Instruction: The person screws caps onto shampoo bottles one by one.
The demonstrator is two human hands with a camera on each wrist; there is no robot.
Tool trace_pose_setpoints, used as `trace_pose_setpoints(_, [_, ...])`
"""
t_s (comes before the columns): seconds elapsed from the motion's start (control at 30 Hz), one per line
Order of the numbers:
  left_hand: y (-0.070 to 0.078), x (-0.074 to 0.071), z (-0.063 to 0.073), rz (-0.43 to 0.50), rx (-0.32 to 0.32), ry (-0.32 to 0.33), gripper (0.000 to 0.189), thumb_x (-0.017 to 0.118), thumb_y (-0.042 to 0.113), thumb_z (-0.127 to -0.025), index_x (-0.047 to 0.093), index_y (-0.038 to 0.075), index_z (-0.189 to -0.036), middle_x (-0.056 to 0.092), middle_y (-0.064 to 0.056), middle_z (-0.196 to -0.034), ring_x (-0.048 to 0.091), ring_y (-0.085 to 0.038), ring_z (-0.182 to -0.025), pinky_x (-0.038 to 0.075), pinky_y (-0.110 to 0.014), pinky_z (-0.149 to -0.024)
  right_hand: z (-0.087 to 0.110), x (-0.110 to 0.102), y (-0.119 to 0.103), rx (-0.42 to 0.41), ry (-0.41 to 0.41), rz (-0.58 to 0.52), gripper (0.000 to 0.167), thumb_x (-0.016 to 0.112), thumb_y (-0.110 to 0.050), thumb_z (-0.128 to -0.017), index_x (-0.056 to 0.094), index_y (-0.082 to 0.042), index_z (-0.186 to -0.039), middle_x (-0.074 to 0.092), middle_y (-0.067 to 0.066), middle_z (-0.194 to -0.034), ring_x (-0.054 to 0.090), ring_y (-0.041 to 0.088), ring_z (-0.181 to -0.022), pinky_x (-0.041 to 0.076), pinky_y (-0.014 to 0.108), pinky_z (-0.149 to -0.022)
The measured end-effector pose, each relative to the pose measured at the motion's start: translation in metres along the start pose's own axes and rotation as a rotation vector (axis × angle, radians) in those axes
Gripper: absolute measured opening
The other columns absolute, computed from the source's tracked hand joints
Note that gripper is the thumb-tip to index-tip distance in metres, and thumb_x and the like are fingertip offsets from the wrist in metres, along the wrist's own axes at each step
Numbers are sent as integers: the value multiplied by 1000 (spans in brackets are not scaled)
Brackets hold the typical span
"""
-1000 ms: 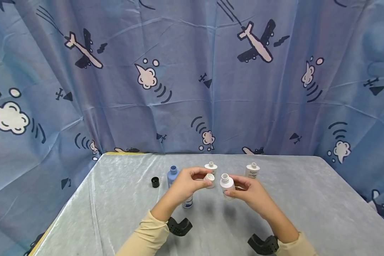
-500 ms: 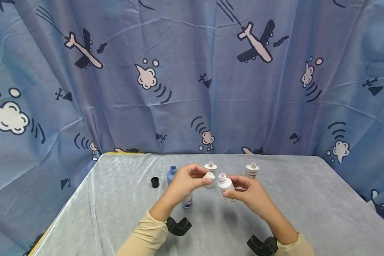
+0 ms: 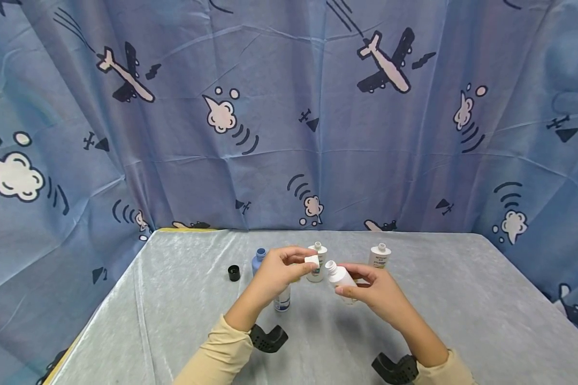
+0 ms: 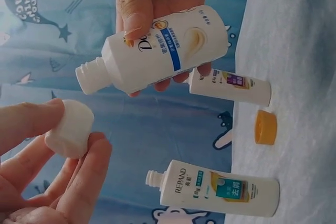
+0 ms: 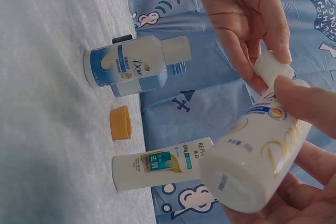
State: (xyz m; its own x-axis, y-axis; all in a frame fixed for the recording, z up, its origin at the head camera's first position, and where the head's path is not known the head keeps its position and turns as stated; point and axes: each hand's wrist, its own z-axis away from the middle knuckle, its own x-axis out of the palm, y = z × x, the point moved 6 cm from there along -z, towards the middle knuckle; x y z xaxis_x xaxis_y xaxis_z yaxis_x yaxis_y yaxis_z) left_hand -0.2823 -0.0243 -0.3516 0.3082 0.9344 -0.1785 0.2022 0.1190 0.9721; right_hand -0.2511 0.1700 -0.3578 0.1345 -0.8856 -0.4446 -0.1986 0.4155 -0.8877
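Note:
In the head view my left hand (image 3: 276,270) pinches a white cap (image 4: 73,128) between thumb and fingers. My right hand (image 3: 375,289) grips a small white Dove bottle (image 4: 168,48), held above the table and tilted so that its uncapped neck points toward the left hand. A small gap separates cap and neck in the left wrist view. Behind the hands stands an uncapped white Repand bottle with a teal label (image 4: 228,188). Another uncapped one, with a purple label (image 4: 231,87), stands farther right.
A blue-and-white Dove bottle with a white cap (image 5: 126,64) stands on the left, partly behind my left hand, with an uncapped blue bottle (image 3: 259,259) behind it. A black cap (image 3: 234,273) and an orange cap (image 4: 265,127) lie on the grey-covered table (image 3: 183,321).
The bottle in my right hand has tilted farther left and moved slightly that way. The cap in my left hand has turned, so its opening no longer faces the head camera.

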Motion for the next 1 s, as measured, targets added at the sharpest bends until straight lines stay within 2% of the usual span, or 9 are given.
trace_pose_setpoints(0.13, [1, -1, 0, -10, 10, 15, 36, 75, 17, -88, 70, 2, -121, 68, -11, -119, 62, -6, -90, 50, -22, -70, 0, 1, 1, 14, -11, 4, 52, 80, -22, -85, 63, -2, -130, 68, 17, -125, 65, 18, -105, 56, 25, -81])
trace_pose_setpoints(0.27, [0, -1, 0, 35, -29, 38, 34, 78, 15, -85, 68, 0, -114, 71, -9, -105, 62, -5, -84, 49, -21, -67, 1, 2, 2, 18, -25, -5, 53, 80, -22, -85, 63, -2, -131, 67, 17, -127, 66, 18, -105, 56, 25, -80])
trace_pose_setpoints(0.43, [0, -2, 0, 57, -51, 62, 28, 80, 15, -83, 69, 2, -105, 73, -4, -98, 62, -4, -78, 50, -22, -66, 1, 3, 3, 26, -33, -14, 54, 80, -21, -84, 63, -1, -131, 67, 17, -127, 66, 18, -104, 57, 25, -78])
trace_pose_setpoints(0.57, [0, -2, 0, 30, -37, 61, 29, 80, 17, -83, 73, 3, -107, 75, -6, -100, 62, -4, -79, 50, -21, -66, 1, 4, 4, 34, -42, -23, 54, 81, -20, -84, 63, -1, -131, 67, 18, -126, 66, 17, -101, 57, 26, -74])
trace_pose_setpoints(0.73, [2, 0, 0, -8, 15, 56, 30, 80, 18, -84, 75, 3, -109, 76, -10, -103, 63, -4, -82, 51, -21, -71, 1, 6, 5, 53, -56, -50, 54, 82, -20, -83, 63, -1, -130, 67, 20, -126, 68, 16, -94, 58, 28, -70])
trace_pose_setpoints(0.87, [4, 2, 1, -20, 32, 52, 27, 81, 18, -83, 76, 5, -106, 76, -10, -103, 65, -4, -84, 53, -23, -76, 1, 7, 3, 40, -64, -57, 53, 81, -18, -83, 63, 0, -129, 67, 22, -125, 69, 17, -93, 59, 28, -69])
trace_pose_setpoints(1.0, [5, 4, 2, -25, 43, 48, 27, 81, 17, -83, 76, 3, -106, 75, -11, -102, 65, -4, -83, 55, -22, -76, 2, 7, 3, 24, -64, -45, 52, 82, -18, -82, 64, 1, -128, 67, 22, -124, 69, 18, -93, 59, 27, -70])
